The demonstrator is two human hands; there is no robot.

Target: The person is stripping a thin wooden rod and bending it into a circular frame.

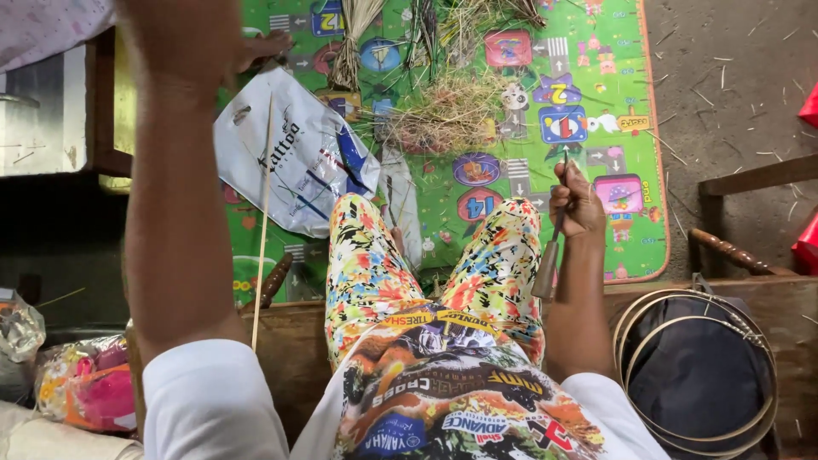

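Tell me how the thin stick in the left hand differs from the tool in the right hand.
The thin stick is long, pale and even in width; the tool is short, with a thick brown wooden handle. The stick hangs down from the raised left hand; the tool sits in the lowered right hand, handle downward. Both are held in a closed grip.

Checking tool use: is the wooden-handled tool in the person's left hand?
No, the right hand grips the wooden-handled tool; the left hand is raised by a thin stick.
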